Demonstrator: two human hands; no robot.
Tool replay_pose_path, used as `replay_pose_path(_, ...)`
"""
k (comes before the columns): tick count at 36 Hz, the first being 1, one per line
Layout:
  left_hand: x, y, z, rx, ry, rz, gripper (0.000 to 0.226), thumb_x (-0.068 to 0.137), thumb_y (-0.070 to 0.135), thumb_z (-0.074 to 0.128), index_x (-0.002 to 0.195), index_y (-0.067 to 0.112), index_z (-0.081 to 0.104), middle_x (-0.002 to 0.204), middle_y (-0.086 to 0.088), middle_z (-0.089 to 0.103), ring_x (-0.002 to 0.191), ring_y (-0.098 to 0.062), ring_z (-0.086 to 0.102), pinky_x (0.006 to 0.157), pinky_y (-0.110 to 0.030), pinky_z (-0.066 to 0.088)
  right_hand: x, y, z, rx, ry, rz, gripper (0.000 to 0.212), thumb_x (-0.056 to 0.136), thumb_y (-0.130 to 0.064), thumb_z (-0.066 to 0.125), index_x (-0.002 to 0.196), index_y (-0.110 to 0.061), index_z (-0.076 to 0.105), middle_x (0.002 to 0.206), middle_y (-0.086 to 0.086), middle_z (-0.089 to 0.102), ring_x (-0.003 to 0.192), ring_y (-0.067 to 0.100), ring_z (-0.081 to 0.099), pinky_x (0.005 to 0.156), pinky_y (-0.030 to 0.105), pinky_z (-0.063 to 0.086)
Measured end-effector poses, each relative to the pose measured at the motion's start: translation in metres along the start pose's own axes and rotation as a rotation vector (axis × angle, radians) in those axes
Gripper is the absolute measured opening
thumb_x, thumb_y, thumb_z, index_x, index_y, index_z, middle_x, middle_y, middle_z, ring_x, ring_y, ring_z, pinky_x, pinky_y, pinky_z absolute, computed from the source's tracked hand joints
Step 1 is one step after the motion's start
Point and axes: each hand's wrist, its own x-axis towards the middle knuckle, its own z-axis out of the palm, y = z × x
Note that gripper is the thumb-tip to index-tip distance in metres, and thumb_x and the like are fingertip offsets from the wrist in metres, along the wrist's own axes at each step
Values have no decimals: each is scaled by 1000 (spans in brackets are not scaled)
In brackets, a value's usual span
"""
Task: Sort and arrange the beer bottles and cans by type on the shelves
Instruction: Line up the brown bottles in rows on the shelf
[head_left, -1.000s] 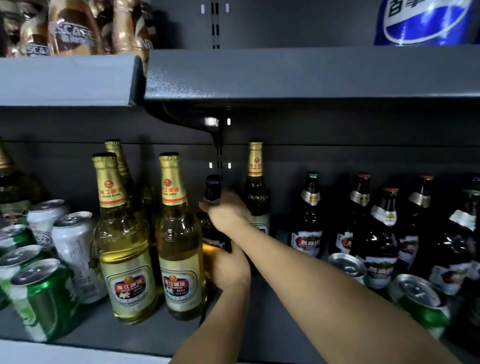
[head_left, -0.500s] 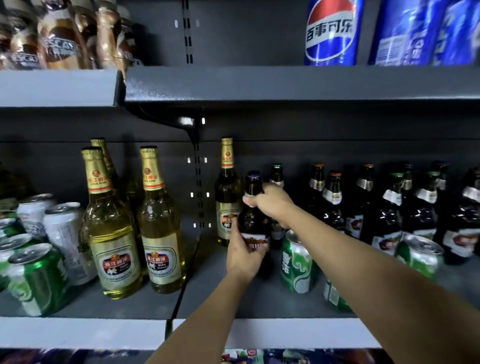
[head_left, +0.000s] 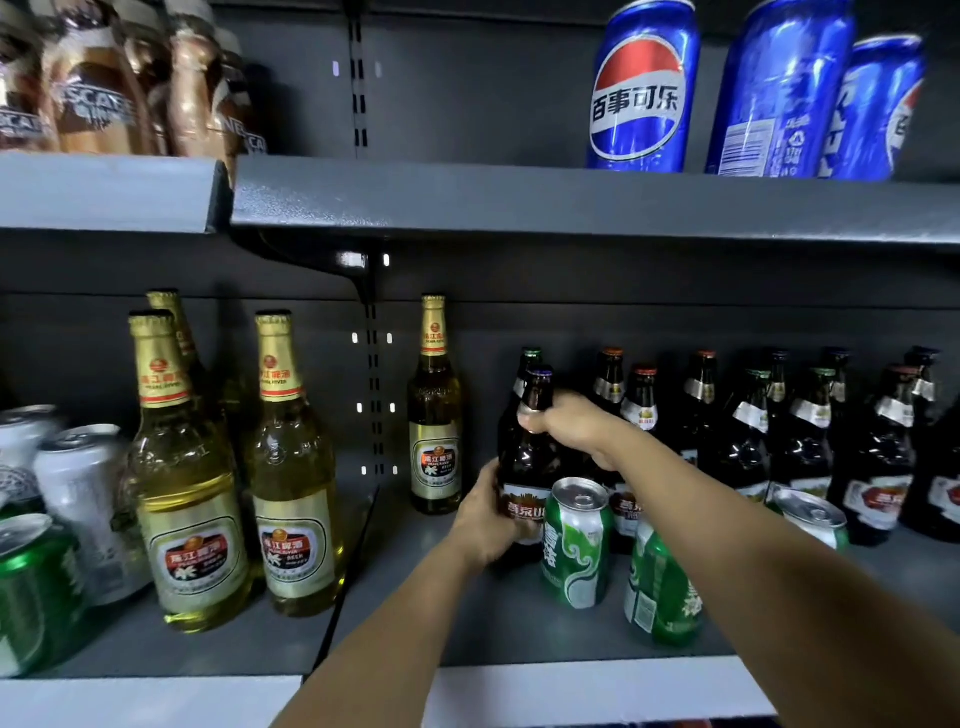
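I held the dark bottle (head_left: 525, 457) upright (axis vertical): right hand (head_left: 574, 428) gripping its neck, left hand (head_left: 485, 512) clasping its base, green can (head_left: 575, 543) just beside.

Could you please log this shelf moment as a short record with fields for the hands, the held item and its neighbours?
held item: dark brown bottle, upright
left hand: grips the bottle's lower body at the label
right hand: grips the bottle's neck
right of it: row of dark bottles
in front: green can, upright
left of it: lone gold-neck bottle
far left: two gold-neck bottles, silver cans
upper shelf: blue cola cans
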Motion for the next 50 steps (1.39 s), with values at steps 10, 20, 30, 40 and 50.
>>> replay_pose_path(10, -3, -10, 8, 210, 99, 32, 87, 80, 3, 73, 151, 24, 26, 117, 8, 62, 111, -13, 60, 103, -33, 45, 2, 10, 10, -3, 50, 4, 24, 94, -24, 62, 111, -7, 64, 110, 5, 66, 109, 21, 60, 102, 37, 43)
replay_pose_path(20, -18, -6, 16, 313, 197, 24, 72, 87, 4, 61, 149, 19, 29, 133, -4, 58, 120, -21, 57, 103, -30, 43, -35, 13, 3, -718, 149, 34, 82, 85, -76, 39, 142, -17, 39, 137, 6, 53, 124, 27, 51, 93, 39, 46)
replay_pose_path(30, -48, 2, 27, 374, 361, 9, 34, 80, 5, 58, 112, 14, 52, 119, -5, 50, 109, -27, 53, 89, -39, 47, -73, 18, 7, -1120, -50, 96, 77, 72, -66, 69, 128, -19, 46, 130, 0, 56, 122, 24, 51, 102, 42, 30)
replay_pose_path(40, -72, 3, 36, 375, 37, 51, 91, 73, 40, 78, 145, 24, 24, 132, 2, 37, 131, -20, 38, 105, -36, 37, -75, 25, 2, -955, -146, 37, 86, 75, -59, 72, 141, -19, 33, 145, 2, 45, 126, 26, 44, 108, 46, 24)
replay_pose_path(50, -71, 45, 55, 829, 289, 300, 70, 79, 65, 62, 137, 31, 43, 135, 4, 40, 127, -21, 39, 87, -38, 49, -110, 68, -52, -1011, 446, -111, 56, 98, -59, 23, 117, -18, 56, 115, 8, 64, 113, 28, 52, 94, 42, 33)
